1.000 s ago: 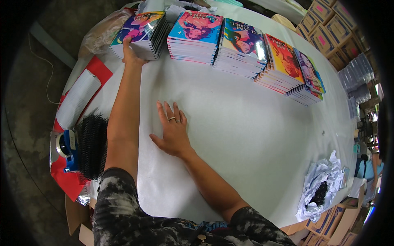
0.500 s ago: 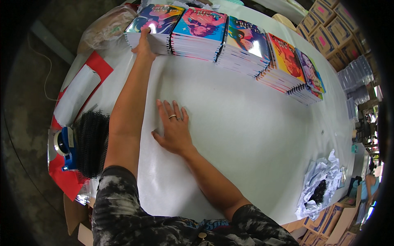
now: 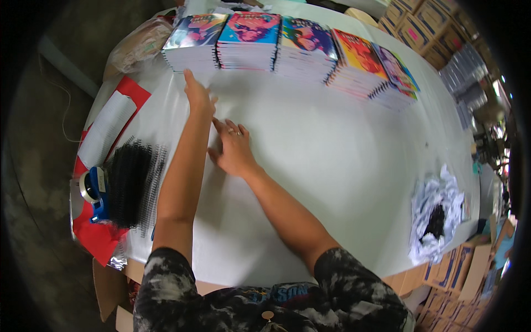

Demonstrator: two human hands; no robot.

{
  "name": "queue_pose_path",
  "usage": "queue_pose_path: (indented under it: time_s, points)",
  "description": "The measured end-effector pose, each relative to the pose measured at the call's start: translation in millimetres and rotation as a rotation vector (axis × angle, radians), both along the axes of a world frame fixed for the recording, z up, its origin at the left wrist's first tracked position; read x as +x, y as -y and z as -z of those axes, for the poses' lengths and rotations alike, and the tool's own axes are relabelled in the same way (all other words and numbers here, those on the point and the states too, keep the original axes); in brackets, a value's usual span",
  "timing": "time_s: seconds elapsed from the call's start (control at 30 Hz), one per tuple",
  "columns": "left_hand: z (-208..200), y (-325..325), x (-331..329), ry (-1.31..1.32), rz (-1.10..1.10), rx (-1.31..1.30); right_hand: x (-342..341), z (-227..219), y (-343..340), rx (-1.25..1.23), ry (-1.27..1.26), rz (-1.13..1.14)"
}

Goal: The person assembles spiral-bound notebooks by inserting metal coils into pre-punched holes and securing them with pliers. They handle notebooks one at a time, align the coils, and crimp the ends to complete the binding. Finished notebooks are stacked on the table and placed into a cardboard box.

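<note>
My left hand [image 3: 198, 97] hangs empty just in front of the leftmost stack of spiral-bound notebooks [image 3: 191, 56], its fingers apart and pointing toward the stack. Close beside it, to the right and nearer me, is my right hand [image 3: 234, 148], wearing rings, its fingers spread over the white tabletop [image 3: 321, 182] and nothing held. The notebooks have colourful illustrated covers and black coil spines. A second stack [image 3: 249, 55] with a pink and blue cover adjoins the first, and more stacks curve away to the right, including one with an orange-red cover [image 3: 359, 55].
At left lie black binding coils [image 3: 130, 182], a blue tape dispenser [image 3: 99, 193], and a white sheet [image 3: 106, 130] on red material [image 3: 130, 91]. Crumpled paper [image 3: 451, 205] holding something black sits at the right edge. Cardboard boxes [image 3: 423, 27] are stacked beyond the table.
My left hand has let go of the leftmost notebook stack and drawn back toward me. My right hand is now closer to it. The whole view has shifted slightly.
</note>
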State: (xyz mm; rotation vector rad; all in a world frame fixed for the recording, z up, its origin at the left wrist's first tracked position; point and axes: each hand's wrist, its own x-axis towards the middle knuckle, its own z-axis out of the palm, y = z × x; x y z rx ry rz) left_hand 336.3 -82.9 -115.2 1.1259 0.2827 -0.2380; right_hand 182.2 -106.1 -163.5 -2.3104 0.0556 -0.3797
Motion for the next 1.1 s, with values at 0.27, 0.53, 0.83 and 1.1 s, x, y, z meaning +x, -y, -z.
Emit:
queue_pose_path:
  time_s: [0.27, 0.53, 0.83, 1.1]
  points:
    - [4.5, -87.9, -241.6, 0.622, 0.22, 0.47, -9.4, 5.3, 68.7, 1.051, -0.103, -0.097]
    - [25.6, -101.1, -299.2, 1.052, 0.639, 1.081, -236.3, -60.9, 125.2, 0.667, 0.024, 0.087]
    - [43.7, -104.7, -291.1, 1.173, 0.553, 0.955, -381.8, -141.0, 88.2, 1.806, 0.93, -1.071]
    - [21.4, -103.9, -340.8, 0.939, 0.706, 0.768, -545.0, -275.0, 60.6, 1.14, 0.861, -0.983]
